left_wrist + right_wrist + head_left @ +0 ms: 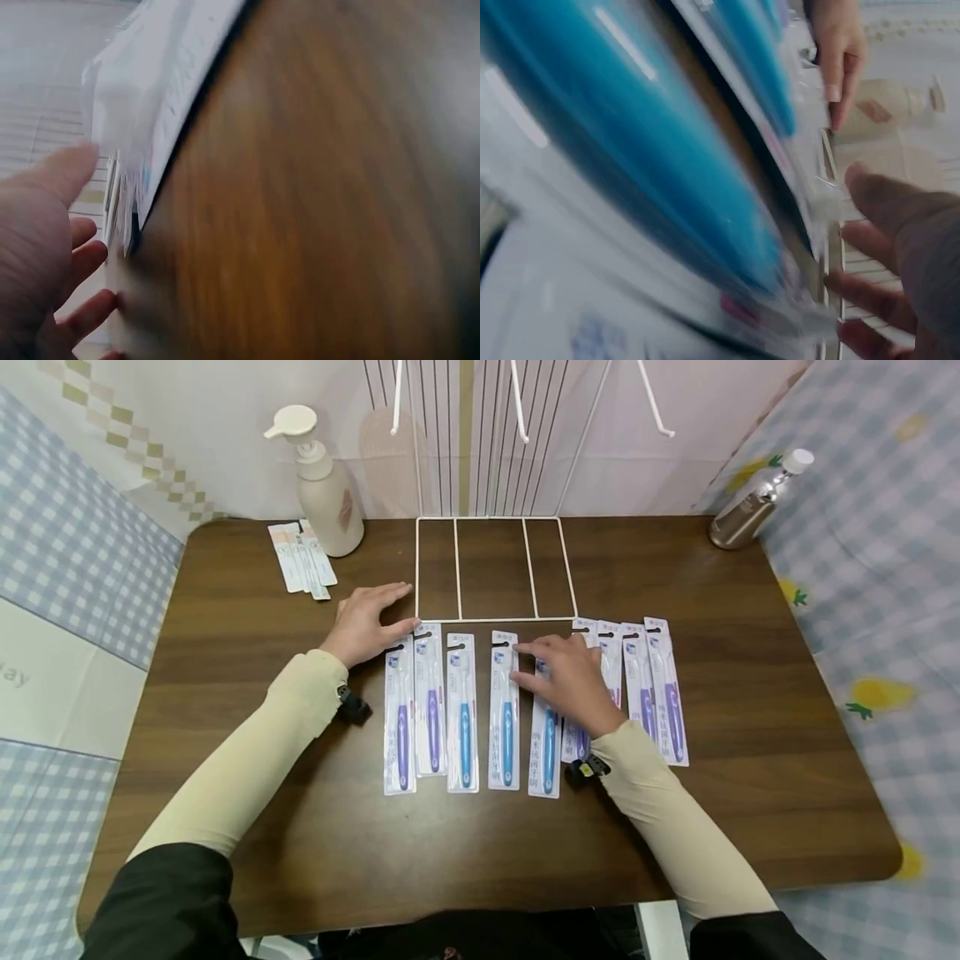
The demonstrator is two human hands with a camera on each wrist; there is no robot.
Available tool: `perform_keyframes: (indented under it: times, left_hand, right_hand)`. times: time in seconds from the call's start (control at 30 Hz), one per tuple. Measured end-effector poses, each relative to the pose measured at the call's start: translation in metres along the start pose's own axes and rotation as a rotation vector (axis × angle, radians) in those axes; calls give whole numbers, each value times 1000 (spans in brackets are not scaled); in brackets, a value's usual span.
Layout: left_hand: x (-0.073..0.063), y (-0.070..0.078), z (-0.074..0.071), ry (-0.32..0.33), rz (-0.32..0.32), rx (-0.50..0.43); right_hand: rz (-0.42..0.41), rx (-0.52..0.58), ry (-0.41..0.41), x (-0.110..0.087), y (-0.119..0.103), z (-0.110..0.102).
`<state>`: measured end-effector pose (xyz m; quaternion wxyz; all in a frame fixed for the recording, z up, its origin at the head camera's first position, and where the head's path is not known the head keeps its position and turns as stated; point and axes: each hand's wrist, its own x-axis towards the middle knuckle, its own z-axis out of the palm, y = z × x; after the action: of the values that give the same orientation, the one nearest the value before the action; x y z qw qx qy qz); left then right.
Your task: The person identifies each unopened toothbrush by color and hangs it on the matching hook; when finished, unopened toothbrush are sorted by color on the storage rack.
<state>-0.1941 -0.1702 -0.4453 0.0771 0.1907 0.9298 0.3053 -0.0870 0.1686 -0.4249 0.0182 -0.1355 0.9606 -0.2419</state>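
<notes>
Several packaged toothbrushes lie side by side in a row on the brown table, some with purple handles and some with blue. My left hand is at the row's left end, fingers extended, its thumb by the top of a purple toothbrush pack. My right hand reaches over the packs right of centre, fingers loosely straight. Its fingertips are at the upper edge of a blue toothbrush pack, and the hand partly covers another blue toothbrush pack. In the right wrist view, a blue toothbrush looms close and blurred.
A white wire rack with upright hooks stands behind the row. A pump bottle and small white packets are at the back left. A silver bottle stands at the back right. More purple toothbrush packs lie at the right end.
</notes>
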Motion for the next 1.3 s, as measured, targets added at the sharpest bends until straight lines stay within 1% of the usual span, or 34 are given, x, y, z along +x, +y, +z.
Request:
perform_keyframes:
  times: [0.13,0.23,0.33,0.43,0.53,0.6,0.7,0.77,0.83,0.87,0.93,1.0,1.07,1.13,1.17,1.2,1.23,1.3]
  left_hand:
    - [3,-1,5,35,1,10]
    - [3,-2,7,39,-8,19]
    - [1,-2,8,60,-28,17]
    - [1,0,10,96,-44,18]
    - [2,2,12,117,-44,12]
    - [2,2,14,122,-36,-2]
    - [1,-1,17,125,-23,-16]
    - [0,-3,18,126,-19,-21]
    - [-3,-4,19,128,-20,-23]
    - [-4,-5,19,130,-21,-24]
    - [-7,-5,19,133,-26,-28]
    - [-9,-5,19,138,-28,-31]
    - [-10,-4,20,141,-26,-34]
    - [-10,-3,20,142,-22,-35]
    - [-9,-3,20,144,-19,-35]
    - [-9,-2,20,146,-16,-35]
    - [-9,-2,21,148,-14,-34]
    - [-8,-1,21,152,-11,-32]
  right_hand:
    - [41,-79,30,3,-6,9]
    - [52,-72,50,5,-8,13]
    - [56,-7,64,8,-8,13]
    - [50,63,57,12,-6,11]
    - [50,129,51,13,-2,9]
    - [45,197,40,11,-1,8]
    - [14,309,24,8,-3,2]
    - [-23,367,47,6,-5,-5]
    - [-87,401,112,4,-8,-18]
    - [-128,399,167,3,-8,-27]
    - [-206,391,301,4,-7,-49]
    - [-274,378,451,6,-3,-75]
    - [-290,360,600,9,2,-103]
    - [-272,365,708,13,6,-128]
    - [-260,370,748,15,9,-138]
    - [-253,361,769,17,11,-148]
    - [-246,352,781,19,13,-155]
    - [-253,325,776,24,17,-166]
